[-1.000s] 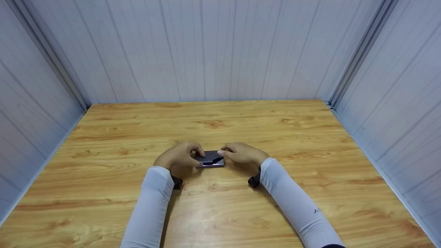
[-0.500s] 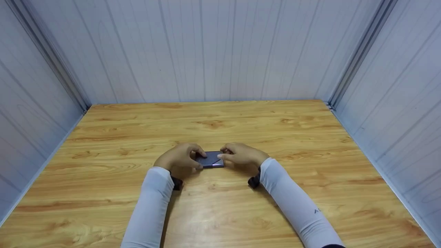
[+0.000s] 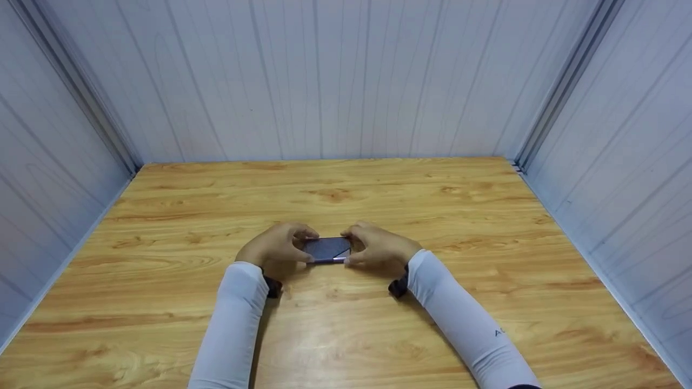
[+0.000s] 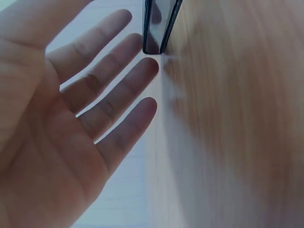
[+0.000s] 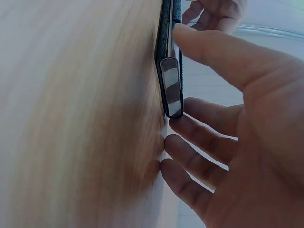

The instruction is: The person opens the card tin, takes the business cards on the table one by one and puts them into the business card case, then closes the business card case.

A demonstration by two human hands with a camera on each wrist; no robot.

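Note:
A flat dark card case [image 3: 327,248] with a shiny metal edge and a diagonal flap line on its top lies on the wooden table between the two hands. My left hand [image 3: 274,246] holds its left end, thumb on the near side and a finger on the far side. At the other end, my right hand [image 3: 383,246] pinches it the same way. In the left wrist view the case's end [image 4: 159,28] shows past the spread fingers; the thumb tip is out of frame. The right wrist view shows the thumb against the case [image 5: 171,90], with its glossy metal end visible.
The wood-grain table [image 3: 335,335] spreads around both hands. Pale panelled walls [image 3: 346,81] enclose it at the back and both sides. Dark wrist-worn devices [image 3: 398,286] sit at the cuffs of the light sleeves.
The raised flap of the card case has come down flat over its top. Afterwards the right thumb slid from the top to the near edge, and the left fingers shifted outward to the edges.

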